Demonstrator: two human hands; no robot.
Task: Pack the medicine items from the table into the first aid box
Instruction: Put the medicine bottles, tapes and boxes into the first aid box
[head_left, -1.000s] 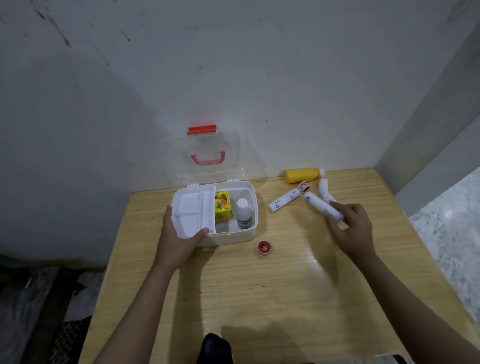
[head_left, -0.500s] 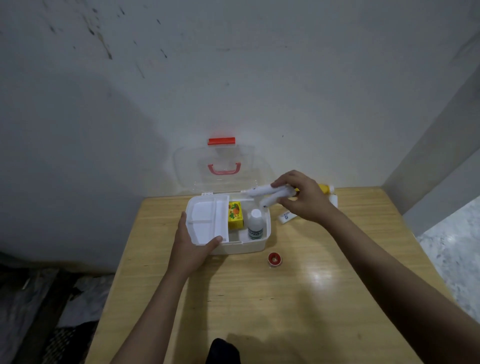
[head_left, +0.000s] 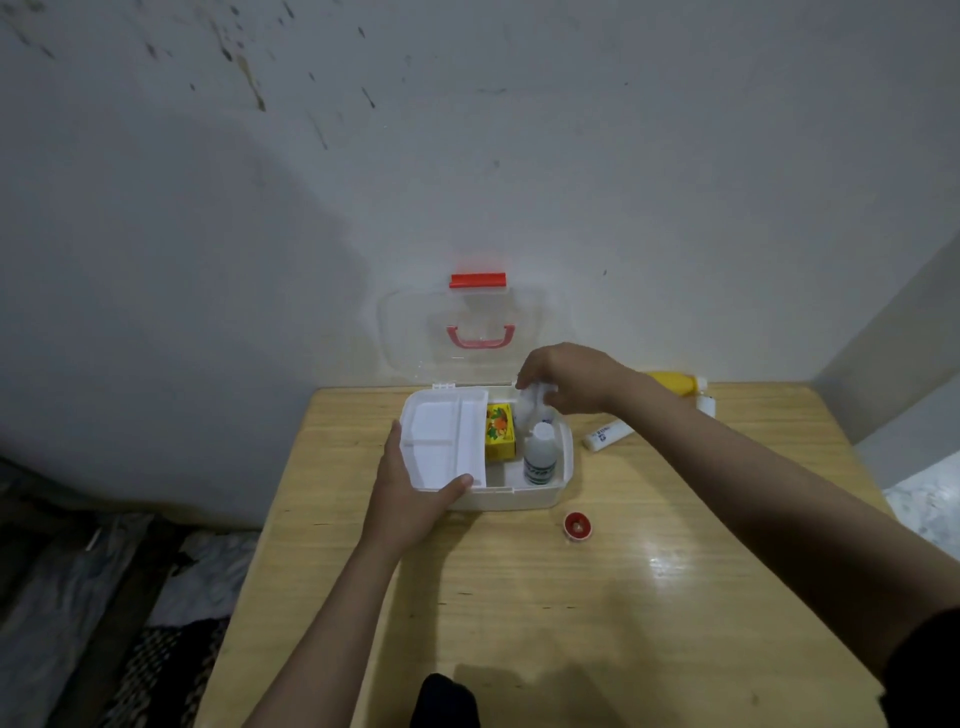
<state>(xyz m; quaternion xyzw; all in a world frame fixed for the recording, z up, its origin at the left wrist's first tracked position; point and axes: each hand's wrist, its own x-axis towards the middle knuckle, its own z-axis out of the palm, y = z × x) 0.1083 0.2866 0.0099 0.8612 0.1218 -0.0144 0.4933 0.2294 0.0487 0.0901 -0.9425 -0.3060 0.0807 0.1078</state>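
Your right hand (head_left: 569, 382) is over the back of the first aid box (head_left: 519, 496), fingers closed on white tubes (head_left: 532, 405) pointing down into the open compartment behind the white bottle (head_left: 540, 454) and beside the yellow carton (head_left: 500, 432), while your left hand (head_left: 410, 499) grips the box's near-left corner, thumb on the inner tray (head_left: 441, 441). You look mid-placement: next, ease the tubes into the narrow gap and let go. Another tube (head_left: 605, 435), a yellow bottle (head_left: 670, 382) and a red cap (head_left: 577, 526) lie on the desk (head_left: 519, 597), right side open, wall close behind.
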